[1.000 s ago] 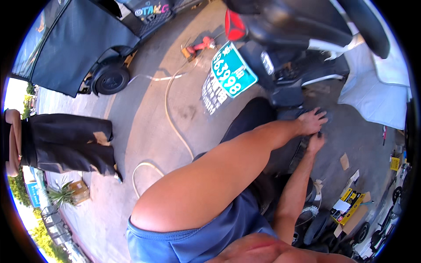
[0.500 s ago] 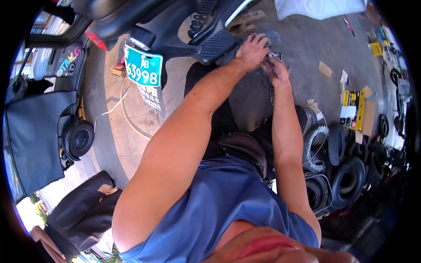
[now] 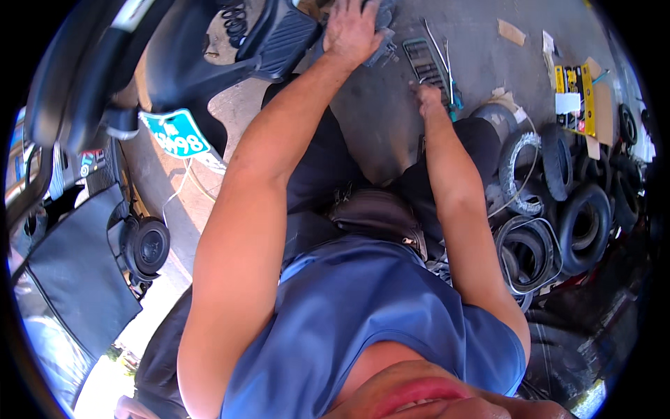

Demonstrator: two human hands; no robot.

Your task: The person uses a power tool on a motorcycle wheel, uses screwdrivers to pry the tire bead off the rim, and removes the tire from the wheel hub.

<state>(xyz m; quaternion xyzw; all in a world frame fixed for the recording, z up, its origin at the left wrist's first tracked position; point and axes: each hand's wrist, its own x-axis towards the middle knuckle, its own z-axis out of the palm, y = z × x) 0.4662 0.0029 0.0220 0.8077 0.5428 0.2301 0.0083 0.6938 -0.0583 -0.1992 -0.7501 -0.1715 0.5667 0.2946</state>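
Note:
My left hand (image 3: 351, 33) reaches to the top of the head view. Its fingers are spread over a dark, dirty part (image 3: 379, 50) beside the scooter's ribbed footboard (image 3: 286, 43); its fingertips run close to the picture's edge. My right hand (image 3: 428, 98) is low over the near end of a green-edged socket tray (image 3: 417, 50) on the floor. Its fingers look curled together, and anything between them is too small to name. Long thin metal tools (image 3: 448, 66) lie along the tray's right side.
The scooter, with its coil spring (image 3: 235, 24) and turquoise number plate (image 3: 178, 133), stands at the left. Several tyres (image 3: 585, 227) lie stacked at the right, near a yellow-and-black box (image 3: 578, 101). Cardboard scraps (image 3: 511, 32) lie on the floor ahead.
My hands, close together before, are now apart: the left is over the dark part, the right at the socket tray. The view has shifted, with the scooter now further left and up.

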